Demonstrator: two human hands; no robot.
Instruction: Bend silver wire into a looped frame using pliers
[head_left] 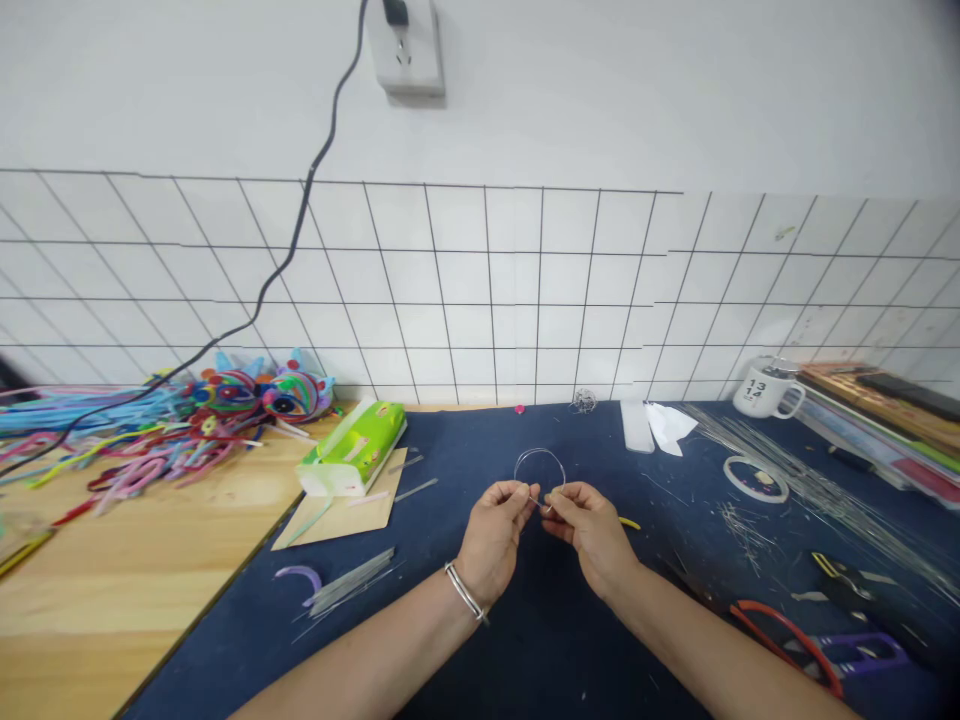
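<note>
A thin silvery wire loop (540, 451) stands up between my two hands, above the dark blue mat. My left hand (493, 530), with a silver bangle (465, 592) on its wrist, pinches the loop's lower left part between thumb and fingers. On the lower right, my right hand (589, 530) pinches the same wire. The fingertips are close together but apart, and a short stretch of wire shows between them. Just beyond my right hand, the tip of something yellow (630, 523) sticks out; the rest of it is hidden.
Left are a green tissue pack (364, 445), pipe cleaners (157, 465) and short wires (352, 583). Right are long wires (817, 490), a white ring (756, 480), a mug (766, 390), red-handled pliers (787, 630) and purple-handled scissors (862, 652). A tiled wall (517, 280) rises behind.
</note>
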